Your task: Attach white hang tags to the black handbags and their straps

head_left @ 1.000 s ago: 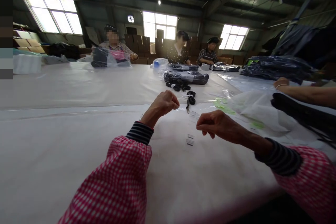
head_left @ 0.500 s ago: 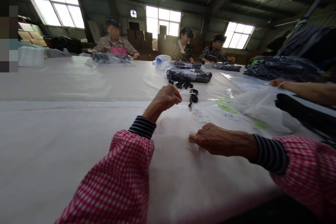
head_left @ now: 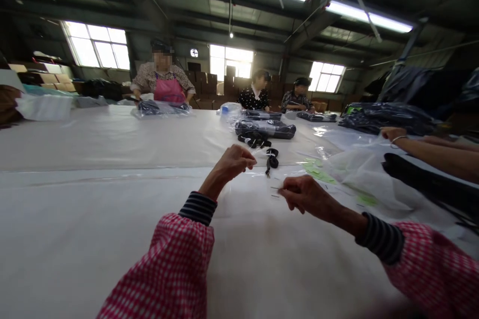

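Note:
My left hand (head_left: 232, 162) is raised over the white table (head_left: 93, 219) with its fingers curled into a pinch; what it grips is too small to make out. My right hand (head_left: 304, 194) hovers just above the table, fingers pinched on a small barcode label (head_left: 276, 191). A black strap with a clip (head_left: 272, 159) lies just beyond both hands. A clear thin plastic sheet seems to stretch between the hands, but it is hard to see.
Bagged dark items (head_left: 266, 127) lie further back at centre. Green slips (head_left: 319, 173) and a white bag (head_left: 364, 169) lie at the right, by a co-worker's forearm (head_left: 426, 150). Three other people sit at the far side of the table.
My right hand, pressed flat on the table half a second ago, has lifted and closed into a pinch on a label. The camera has tilted up. My left hand stays raised and closed.

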